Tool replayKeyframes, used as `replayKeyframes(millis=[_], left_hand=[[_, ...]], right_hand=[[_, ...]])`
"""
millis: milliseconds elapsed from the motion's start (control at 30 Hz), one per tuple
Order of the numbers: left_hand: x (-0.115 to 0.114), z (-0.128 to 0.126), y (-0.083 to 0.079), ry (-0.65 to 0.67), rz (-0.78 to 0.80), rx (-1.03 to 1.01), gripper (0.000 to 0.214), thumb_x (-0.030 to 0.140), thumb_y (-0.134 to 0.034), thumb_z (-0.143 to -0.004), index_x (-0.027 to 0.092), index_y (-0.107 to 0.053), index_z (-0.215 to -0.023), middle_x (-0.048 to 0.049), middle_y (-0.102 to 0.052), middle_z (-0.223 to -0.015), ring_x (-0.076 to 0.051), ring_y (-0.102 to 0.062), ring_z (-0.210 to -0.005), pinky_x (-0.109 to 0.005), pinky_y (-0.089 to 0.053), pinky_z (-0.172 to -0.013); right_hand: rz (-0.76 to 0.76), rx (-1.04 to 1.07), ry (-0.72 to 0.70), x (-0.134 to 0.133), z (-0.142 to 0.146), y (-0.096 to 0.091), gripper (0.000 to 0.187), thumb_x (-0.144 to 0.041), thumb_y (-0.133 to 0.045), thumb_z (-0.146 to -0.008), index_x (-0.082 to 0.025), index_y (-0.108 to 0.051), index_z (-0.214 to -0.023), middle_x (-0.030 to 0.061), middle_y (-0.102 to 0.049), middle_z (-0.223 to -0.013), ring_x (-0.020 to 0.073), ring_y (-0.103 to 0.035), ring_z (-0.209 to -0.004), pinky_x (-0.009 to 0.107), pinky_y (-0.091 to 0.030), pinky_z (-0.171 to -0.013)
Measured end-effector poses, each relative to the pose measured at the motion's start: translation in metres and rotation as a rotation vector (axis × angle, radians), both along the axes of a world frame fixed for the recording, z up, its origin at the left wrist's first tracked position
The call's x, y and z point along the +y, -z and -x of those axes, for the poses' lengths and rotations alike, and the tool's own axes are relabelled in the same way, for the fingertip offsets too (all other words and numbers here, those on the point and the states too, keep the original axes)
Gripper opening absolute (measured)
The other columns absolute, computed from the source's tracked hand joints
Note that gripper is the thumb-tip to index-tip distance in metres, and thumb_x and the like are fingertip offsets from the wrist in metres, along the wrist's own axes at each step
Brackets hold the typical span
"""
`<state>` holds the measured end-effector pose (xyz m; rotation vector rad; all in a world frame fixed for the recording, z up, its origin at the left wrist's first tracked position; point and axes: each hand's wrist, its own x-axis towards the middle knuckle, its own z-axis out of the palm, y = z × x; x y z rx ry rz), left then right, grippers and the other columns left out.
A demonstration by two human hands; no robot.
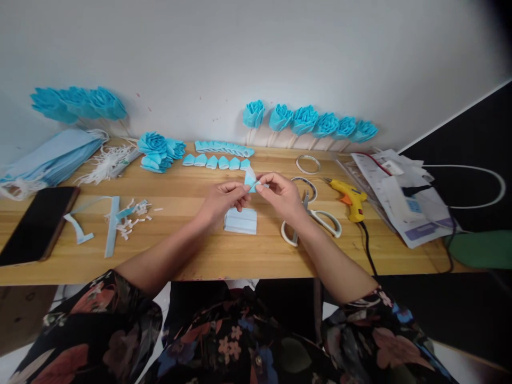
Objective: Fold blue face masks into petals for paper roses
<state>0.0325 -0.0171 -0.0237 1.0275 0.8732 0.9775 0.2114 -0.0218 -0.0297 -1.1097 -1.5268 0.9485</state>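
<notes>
Between both sets of fingertips is a small piece of light blue mask fabric (249, 179), partly folded, with a pale flap sticking up. My left hand (230, 198) pinches its left side and my right hand (280, 194) pinches its right side, the fingertips almost meeting. Just below lies a flat stack of pale blue fabric pieces (240, 221) on the table. Behind the hands is a row of folded blue petals (218, 162), with a strip of overlapping petals (224, 148) above it. White-handled scissors (326, 223) lie partly under my right forearm.
Blue fabric flowers on sticks (304, 120) lean against the wall, with more flowers (78, 103) at left. A yellow glue gun (352, 197), tape rolls (308, 164) and papers (420, 213) lie right. Left are a phone (38, 224), face masks (56, 157) and scraps (128, 218).
</notes>
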Motion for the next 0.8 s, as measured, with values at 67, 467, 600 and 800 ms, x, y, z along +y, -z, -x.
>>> replayKeyframes(millis=[67, 467, 600, 800], left_hand=[[0.0001, 0.0004, 0.0017, 0.009, -0.023, 0.013, 0.028, 0.038, -0.08, -0.072, 0.013, -0.069, -0.068, -0.0024, -0.066, -0.065, -0.008, -0.057, -0.054, -0.021, -0.044, -0.049], [0.0005, 0.0003, 0.0011, -0.002, -0.073, 0.18, 0.032, 0.043, -0.075, -0.073, 0.013, -0.066, -0.065, -0.0016, -0.064, -0.06, -0.008, -0.054, -0.051, -0.022, -0.043, -0.05], [0.0005, 0.0, -0.0002, 0.016, -0.08, 0.205, 0.033, 0.044, -0.073, -0.075, 0.014, -0.066, -0.065, -0.0011, -0.064, -0.06, -0.008, -0.054, -0.05, -0.022, -0.042, -0.05], [-0.0003, -0.0003, -0.0037, 0.019, -0.087, 0.236, 0.027, 0.036, -0.072, -0.076, 0.014, -0.063, -0.063, 0.0002, -0.062, -0.058, -0.007, -0.052, -0.049, -0.021, -0.042, -0.05]], right_hand=[[0.014, 0.01, -0.004, 0.0002, -0.0009, 0.0001, 0.018, -0.037, -0.071, -0.081, -0.021, -0.063, -0.084, 0.0033, -0.07, -0.099, 0.0147, -0.062, -0.083, 0.03, -0.048, -0.079], [0.134, 0.113, -0.062, 0.0024, -0.0003, -0.0003, 0.033, -0.036, -0.074, -0.076, -0.02, -0.062, -0.102, -0.0032, -0.063, -0.077, 0.0117, -0.054, -0.069, 0.026, -0.041, -0.066], [0.115, 0.125, -0.091, 0.0027, -0.0016, 0.0, 0.039, -0.034, -0.073, -0.078, -0.02, -0.062, -0.112, -0.0037, -0.063, -0.077, 0.0109, -0.053, -0.068, 0.025, -0.04, -0.066], [0.112, 0.077, -0.113, 0.0027, -0.0031, 0.0012, 0.047, -0.035, -0.073, -0.08, -0.021, -0.063, -0.124, -0.0035, -0.064, -0.08, 0.011, -0.054, -0.067, 0.025, -0.04, -0.064]])
